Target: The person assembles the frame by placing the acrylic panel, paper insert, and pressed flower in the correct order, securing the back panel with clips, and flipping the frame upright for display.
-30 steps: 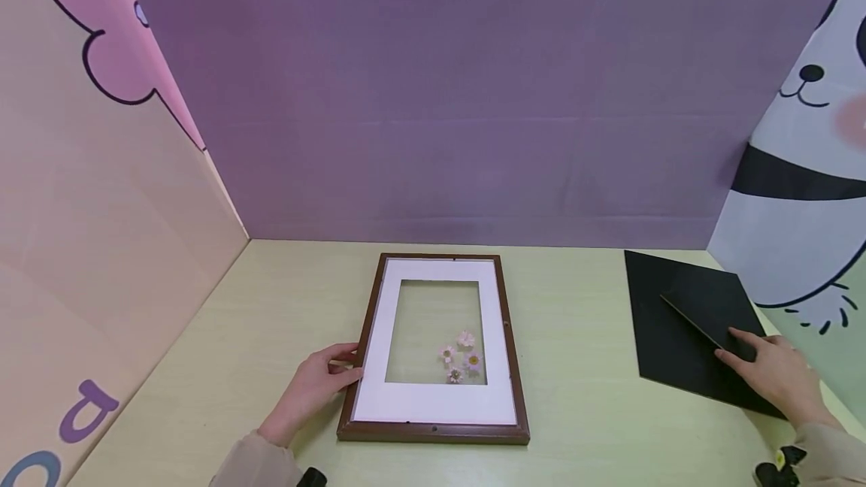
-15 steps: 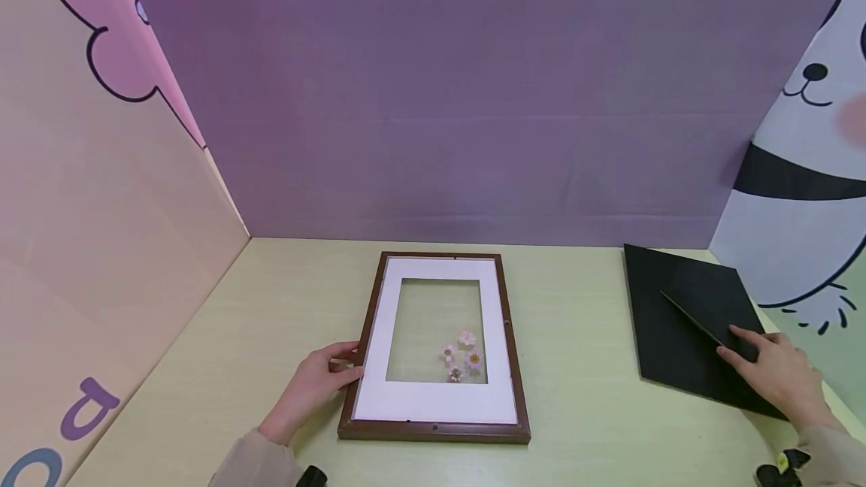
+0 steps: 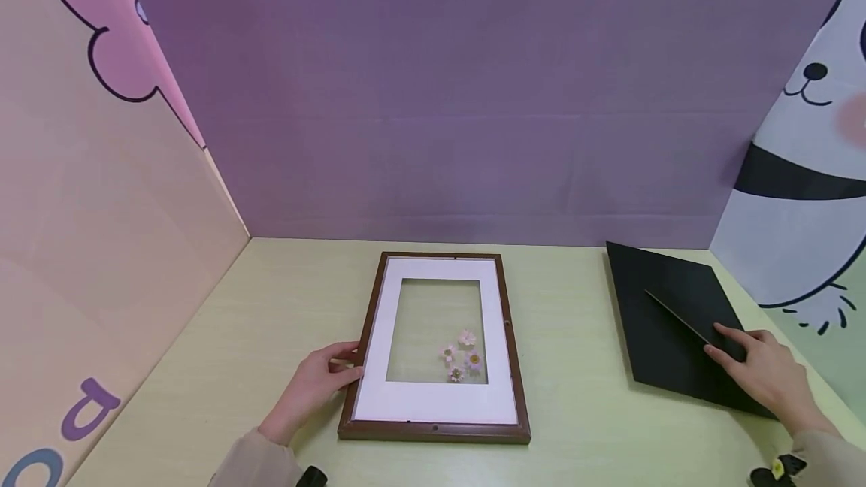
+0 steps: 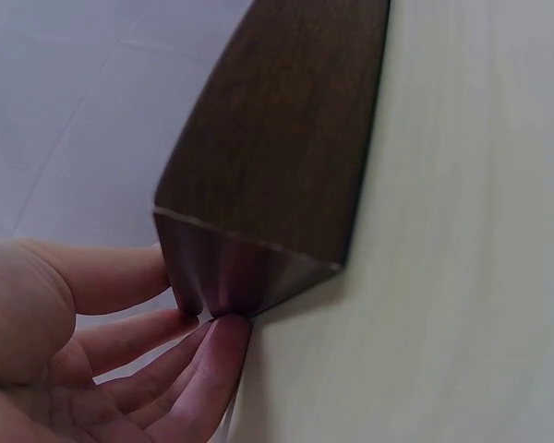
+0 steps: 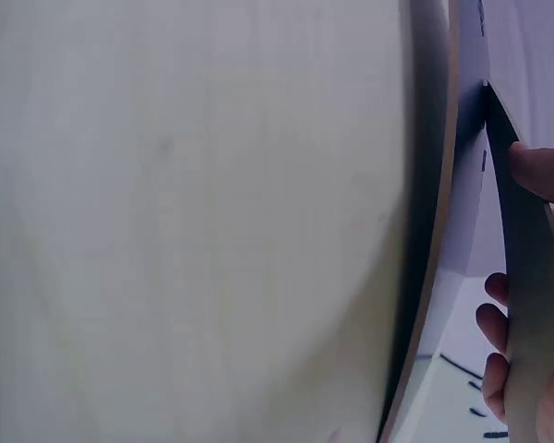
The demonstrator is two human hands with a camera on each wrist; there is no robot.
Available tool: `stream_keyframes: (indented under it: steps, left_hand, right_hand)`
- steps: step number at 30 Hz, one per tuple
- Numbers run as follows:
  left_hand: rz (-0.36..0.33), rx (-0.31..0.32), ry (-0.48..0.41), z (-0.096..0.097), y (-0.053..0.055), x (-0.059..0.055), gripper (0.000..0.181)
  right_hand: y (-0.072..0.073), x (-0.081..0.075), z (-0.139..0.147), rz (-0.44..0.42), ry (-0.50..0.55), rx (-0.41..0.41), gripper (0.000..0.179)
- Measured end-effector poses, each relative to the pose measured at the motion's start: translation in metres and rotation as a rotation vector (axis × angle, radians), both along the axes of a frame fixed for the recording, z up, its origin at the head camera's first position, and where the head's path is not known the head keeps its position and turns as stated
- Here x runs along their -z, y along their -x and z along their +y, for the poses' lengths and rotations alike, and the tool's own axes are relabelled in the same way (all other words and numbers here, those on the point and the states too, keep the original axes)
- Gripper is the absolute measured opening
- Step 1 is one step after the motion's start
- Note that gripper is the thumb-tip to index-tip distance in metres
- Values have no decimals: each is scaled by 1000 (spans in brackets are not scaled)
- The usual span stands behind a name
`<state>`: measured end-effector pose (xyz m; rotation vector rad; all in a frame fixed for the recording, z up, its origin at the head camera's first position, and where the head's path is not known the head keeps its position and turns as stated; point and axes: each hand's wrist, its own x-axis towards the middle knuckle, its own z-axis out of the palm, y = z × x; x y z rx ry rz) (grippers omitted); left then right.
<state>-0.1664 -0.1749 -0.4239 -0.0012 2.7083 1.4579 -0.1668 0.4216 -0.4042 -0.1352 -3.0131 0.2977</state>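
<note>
A brown wooden picture frame [image 3: 433,433] with a white mat [image 3: 433,404] lies on the table, small pink and white flowers [image 3: 473,361] in the lower right of its window. My left hand [image 3: 313,385] grips the left side of the frame. Its thumb and fingers meet the dark wood [image 4: 277,120] near a mitred edge in the left wrist view. Over at the right, my right hand [image 3: 771,376] pinches the stand flap [image 3: 697,318] of a black backing board [image 3: 659,265]. In the right wrist view the flap [image 5: 533,277] stands out from the board [image 5: 434,240], which is tilted up.
The pale table [image 3: 568,367] runs back to a purple wall [image 3: 433,96]. Side panels with cartoon prints, a pink one on the left [image 3: 135,194] and a bear on the right [image 3: 805,239], border the workspace.
My right hand has moved slightly left, bringing the backing board with it. The board's far edge has risen a little. The left hand and the picture frame have not moved.
</note>
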Motion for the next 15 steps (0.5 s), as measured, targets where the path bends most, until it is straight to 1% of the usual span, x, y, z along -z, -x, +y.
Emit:
stream_keyframes:
  steps: [5, 15]
  left_hand:
    - [1, 1, -2, -1, 0, 1, 46]
    - [1, -2, 5, 0, 2, 3, 46]
  right_hand:
    - [0, -3, -9, 41, 24, -61, 63]
    - [-3, -5, -35, 58, 69, -130, 57]
